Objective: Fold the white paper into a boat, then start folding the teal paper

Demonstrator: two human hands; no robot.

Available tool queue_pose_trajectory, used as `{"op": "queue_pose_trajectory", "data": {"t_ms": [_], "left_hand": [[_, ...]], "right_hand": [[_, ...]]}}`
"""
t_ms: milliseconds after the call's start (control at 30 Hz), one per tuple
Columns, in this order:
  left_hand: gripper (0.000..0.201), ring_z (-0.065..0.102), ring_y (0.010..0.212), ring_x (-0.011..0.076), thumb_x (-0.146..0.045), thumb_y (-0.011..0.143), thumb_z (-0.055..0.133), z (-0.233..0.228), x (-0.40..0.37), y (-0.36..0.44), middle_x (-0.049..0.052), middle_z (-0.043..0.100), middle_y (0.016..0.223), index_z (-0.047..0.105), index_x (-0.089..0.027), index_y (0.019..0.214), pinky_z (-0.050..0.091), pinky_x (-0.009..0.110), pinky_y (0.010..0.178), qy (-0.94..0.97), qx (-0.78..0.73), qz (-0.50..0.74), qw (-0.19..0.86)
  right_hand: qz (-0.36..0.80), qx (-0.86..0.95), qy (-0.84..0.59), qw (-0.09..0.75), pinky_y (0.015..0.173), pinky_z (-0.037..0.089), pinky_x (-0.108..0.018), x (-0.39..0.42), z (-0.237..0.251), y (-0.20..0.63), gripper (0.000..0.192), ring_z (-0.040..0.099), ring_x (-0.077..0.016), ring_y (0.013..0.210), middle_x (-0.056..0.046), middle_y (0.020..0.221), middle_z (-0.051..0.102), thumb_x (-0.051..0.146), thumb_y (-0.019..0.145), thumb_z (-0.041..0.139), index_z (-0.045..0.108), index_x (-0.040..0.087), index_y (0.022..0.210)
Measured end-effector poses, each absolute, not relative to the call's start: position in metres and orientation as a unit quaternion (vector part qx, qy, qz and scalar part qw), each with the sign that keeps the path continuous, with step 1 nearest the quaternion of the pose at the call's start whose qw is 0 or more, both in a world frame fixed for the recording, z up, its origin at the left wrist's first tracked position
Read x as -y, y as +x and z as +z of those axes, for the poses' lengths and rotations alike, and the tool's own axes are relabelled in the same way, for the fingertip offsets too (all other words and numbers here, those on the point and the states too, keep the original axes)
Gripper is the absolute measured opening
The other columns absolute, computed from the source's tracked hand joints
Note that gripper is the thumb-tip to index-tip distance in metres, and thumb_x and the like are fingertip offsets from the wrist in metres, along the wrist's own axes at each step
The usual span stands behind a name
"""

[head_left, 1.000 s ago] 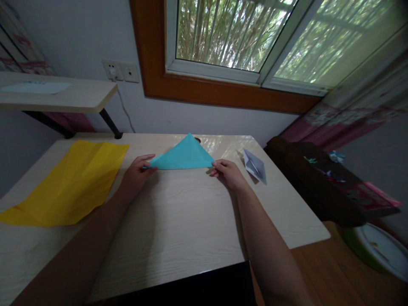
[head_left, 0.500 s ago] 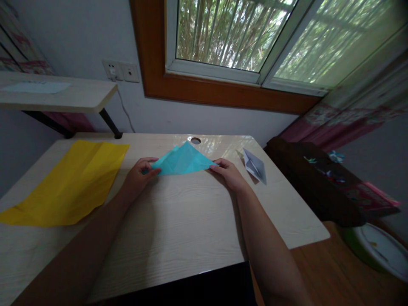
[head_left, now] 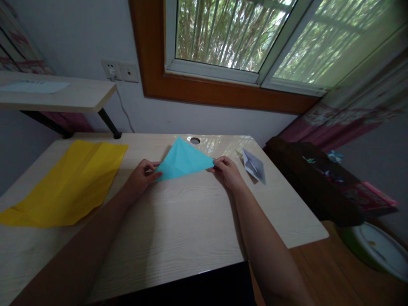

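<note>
Both hands are working the blue paper triangle (head_left: 183,160) on the tabletop (head_left: 178,212). The left hand (head_left: 140,178) is pinching its left corner, and the right hand (head_left: 227,172) is pinching its right corner. Keeping both grips even and the long edge taut should give a clean crease. The triangle is sitting between them, far point toward the window.

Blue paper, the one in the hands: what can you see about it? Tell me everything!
The blue paper is thin, bright turquoise, folded into a triangle with its tip pointing away toward the window. A faint crease runs down its middle. It sits at the middle of the pale wooden table, slightly tilted. The left hand pinches its left corner and the right hand pinches its right corner.
</note>
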State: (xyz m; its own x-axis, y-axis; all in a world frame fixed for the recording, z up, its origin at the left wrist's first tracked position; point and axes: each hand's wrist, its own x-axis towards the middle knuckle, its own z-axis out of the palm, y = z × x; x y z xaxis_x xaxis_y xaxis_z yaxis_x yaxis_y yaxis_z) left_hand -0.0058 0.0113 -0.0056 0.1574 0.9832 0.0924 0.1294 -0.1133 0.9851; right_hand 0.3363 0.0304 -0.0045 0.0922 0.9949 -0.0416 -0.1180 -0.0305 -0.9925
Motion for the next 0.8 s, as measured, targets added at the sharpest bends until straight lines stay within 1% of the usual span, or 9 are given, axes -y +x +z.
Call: {"op": "queue_pose_trajectory", "data": {"t_ms": [33, 67, 133, 200, 267, 333, 467, 600, 800], "left_hand": [[0.048, 0.069, 0.105, 0.0250, -0.046, 0.073, 0.080, -0.005, -0.010, -0.005, 0.013, 0.064, 0.137, 0.050, -0.023, 0.102, 0.055, 0.043, 0.088, 0.582, -0.468, 0.446, 0.493], [0.061, 0.070, 0.099, 0.0239, -0.044, 0.070, 0.083, -0.003, -0.009, -0.003, 0.014, 0.062, 0.139, 0.047, -0.024, 0.116, 0.056, 0.041, 0.084, 0.569, -0.472, 0.438, 0.511], [0.091, 0.072, 0.093, 0.0237, -0.042, 0.065, 0.087, 0.001, -0.006, 0.000, 0.018, 0.059, 0.141, 0.036, -0.027, 0.139, 0.058, 0.039, 0.078, 0.548, -0.477, 0.421, 0.543], [0.109, 0.071, 0.101, 0.0285, -0.041, 0.064, 0.088, 0.005, -0.004, 0.003, 0.020, 0.060, 0.139, 0.023, -0.028, 0.151, 0.059, 0.041, 0.079, 0.539, -0.459, 0.419, 0.570], [0.119, 0.069, 0.108, 0.0327, -0.044, 0.064, 0.089, 0.007, -0.003, 0.005, 0.020, 0.062, 0.135, 0.015, -0.027, 0.156, 0.059, 0.044, 0.082, 0.550, -0.448, 0.416, 0.569], [0.122, 0.068, 0.110, 0.0349, -0.046, 0.064, 0.089, 0.007, -0.002, 0.005, 0.020, 0.062, 0.133, 0.014, -0.026, 0.157, 0.060, 0.045, 0.084, 0.578, -0.458, 0.411, 0.537], [0.113, 0.068, 0.110, 0.0351, -0.047, 0.067, 0.087, 0.002, -0.001, 0.004, 0.017, 0.061, 0.133, 0.022, -0.027, 0.157, 0.060, 0.047, 0.086, 0.614, -0.476, 0.416, 0.472], [0.112, 0.072, 0.099, 0.0329, -0.046, 0.071, 0.085, -0.002, 0.000, 0.008, 0.014, 0.066, 0.123, 0.016, -0.029, 0.159, 0.062, 0.047, 0.080, 0.589, -0.456, 0.436, 0.506], [0.108, 0.071, 0.095, 0.0297, -0.044, 0.073, 0.083, -0.005, 0.001, 0.014, 0.013, 0.067, 0.120, 0.018, -0.027, 0.157, 0.062, 0.044, 0.078, 0.569, -0.446, 0.467, 0.510]], "right_hand": [[0.512, 0.436, -0.500, 0.545, 0.061, 0.052, -0.027, -0.031, -0.004, 0.336, 0.036, 0.064, -0.0141, 0.065, 0.002, 0.070, 0.061, 0.042, 0.070, 0.082, 0.053, 0.023, 0.077], [0.514, 0.437, -0.495, 0.548, 0.060, 0.052, -0.027, -0.030, -0.004, 0.335, 0.036, 0.063, -0.0139, 0.064, 0.004, 0.069, 0.059, 0.041, 0.069, 0.083, 0.053, 0.023, 0.078], [0.523, 0.439, -0.482, 0.549, 0.059, 0.052, -0.026, -0.029, -0.003, 0.332, 0.036, 0.061, -0.0127, 0.064, 0.005, 0.068, 0.055, 0.038, 0.067, 0.084, 0.054, 0.023, 0.081], [0.537, 0.441, -0.465, 0.549, 0.059, 0.052, -0.024, -0.026, -0.002, 0.327, 0.036, 0.059, -0.0107, 0.063, 0.007, 0.068, 0.052, 0.035, 0.066, 0.085, 0.055, 0.023, 0.082], [0.552, 0.447, -0.445, 0.545, 0.059, 0.052, -0.023, -0.023, -0.001, 0.321, 0.036, 0.057, -0.0093, 0.062, 0.008, 0.068, 0.050, 0.033, 0.065, 0.086, 0.056, 0.023, 0.083], [0.568, 0.451, -0.433, 0.535, 0.061, 0.053, -0.024, -0.021, -0.001, 0.314, 0.037, 0.058, -0.0099, 0.064, 0.007, 0.070, 0.055, 0.033, 0.066, 0.086, 0.056, 0.024, 0.086], [0.589, 0.446, -0.428, 0.521, 0.064, 0.055, -0.026, -0.018, -0.001, 0.306, 0.047, 0.062, -0.0115, 0.066, 0.007, 0.075, 0.062, 0.032, 0.065, 0.087, 0.056, 0.027, 0.099], [0.596, 0.443, -0.428, 0.516, 0.069, 0.057, -0.028, -0.018, 0.001, 0.303, 0.057, 0.066, -0.0129, 0.071, 0.005, 0.081, 0.066, 0.033, 0.066, 0.087, 0.056, 0.029, 0.113], [0.634, 0.422, -0.405, 0.506, 0.075, 0.062, -0.032, -0.012, 0.004, 0.296, 0.055, 0.068, -0.0152, 0.079, 0.002, 0.088, 0.067, 0.036, 0.070, 0.087, 0.058, 0.028, 0.116]]}}
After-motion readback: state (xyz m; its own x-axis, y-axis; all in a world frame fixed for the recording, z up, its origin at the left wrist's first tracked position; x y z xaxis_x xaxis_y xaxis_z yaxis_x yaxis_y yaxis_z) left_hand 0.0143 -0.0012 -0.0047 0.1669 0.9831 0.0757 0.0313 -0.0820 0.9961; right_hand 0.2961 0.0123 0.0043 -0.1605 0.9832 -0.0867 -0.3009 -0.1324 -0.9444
